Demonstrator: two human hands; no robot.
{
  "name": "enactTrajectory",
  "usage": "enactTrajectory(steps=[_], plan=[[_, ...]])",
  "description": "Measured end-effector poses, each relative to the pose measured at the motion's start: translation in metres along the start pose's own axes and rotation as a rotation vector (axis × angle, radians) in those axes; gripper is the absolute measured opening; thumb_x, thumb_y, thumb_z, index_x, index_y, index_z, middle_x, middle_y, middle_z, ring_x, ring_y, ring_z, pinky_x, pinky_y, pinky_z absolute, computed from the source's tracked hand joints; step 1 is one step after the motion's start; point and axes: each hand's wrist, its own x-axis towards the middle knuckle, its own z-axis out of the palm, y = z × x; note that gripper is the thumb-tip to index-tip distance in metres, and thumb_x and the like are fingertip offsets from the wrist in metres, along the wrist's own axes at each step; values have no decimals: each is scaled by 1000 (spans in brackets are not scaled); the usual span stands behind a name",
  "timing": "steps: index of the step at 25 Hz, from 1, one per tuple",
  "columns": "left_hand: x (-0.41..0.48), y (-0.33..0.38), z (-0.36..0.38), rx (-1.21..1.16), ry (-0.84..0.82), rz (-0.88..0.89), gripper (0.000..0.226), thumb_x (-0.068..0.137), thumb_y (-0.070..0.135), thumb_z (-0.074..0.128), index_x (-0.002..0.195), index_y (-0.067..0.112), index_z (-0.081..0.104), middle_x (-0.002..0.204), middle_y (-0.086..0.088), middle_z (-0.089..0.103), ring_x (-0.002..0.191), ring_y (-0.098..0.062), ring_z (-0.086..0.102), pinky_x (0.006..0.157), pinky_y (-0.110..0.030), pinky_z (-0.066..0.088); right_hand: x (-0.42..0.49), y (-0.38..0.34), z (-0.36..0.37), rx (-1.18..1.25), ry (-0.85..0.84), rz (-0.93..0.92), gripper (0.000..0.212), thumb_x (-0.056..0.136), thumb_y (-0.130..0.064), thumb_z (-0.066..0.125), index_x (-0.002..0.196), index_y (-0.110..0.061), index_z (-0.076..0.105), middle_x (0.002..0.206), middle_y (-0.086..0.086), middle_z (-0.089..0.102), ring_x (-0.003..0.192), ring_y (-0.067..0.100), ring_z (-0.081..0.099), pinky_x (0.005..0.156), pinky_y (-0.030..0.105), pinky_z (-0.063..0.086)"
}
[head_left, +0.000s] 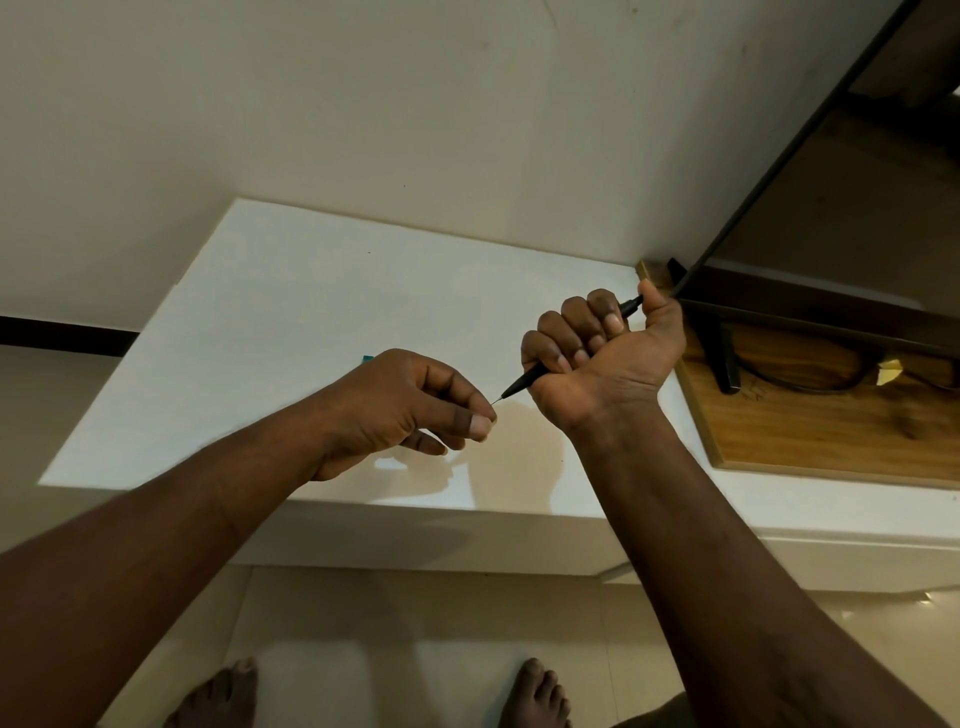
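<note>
My right hand (597, 353) grips a slim black tool (524, 382) in a fist, thumb on its rear end, its thin metal tip pointing down-left. My left hand (415, 405) pinches something very small between thumb and forefinger right at that tip; what it pinches is too small to make out. Both hands hover above a white counter (270, 322). A bit of teal object (368, 358) peeks out behind my left hand, mostly hidden.
A wooden board (831, 426) lies on the counter at the right, bearing a black monitor stand (724, 358) and a dark cable (810, 382). The monitor's edge (779, 150) rises diagonally at top right. A cream wall stands behind. My bare feet (535, 693) are on the tiled floor.
</note>
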Motion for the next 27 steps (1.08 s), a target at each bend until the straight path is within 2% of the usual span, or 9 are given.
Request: enactTrajectory(steps=[27], plan=[[0, 1, -2, -4, -15, -6, 12, 83, 25, 83, 96, 24, 84, 98, -3, 81, 88, -14, 75, 79, -28, 59, -1, 0, 1, -30, 0, -20, 49, 90, -51, 51, 57, -20, 36, 54, -6, 21, 44, 13, 15, 44, 23, 18]])
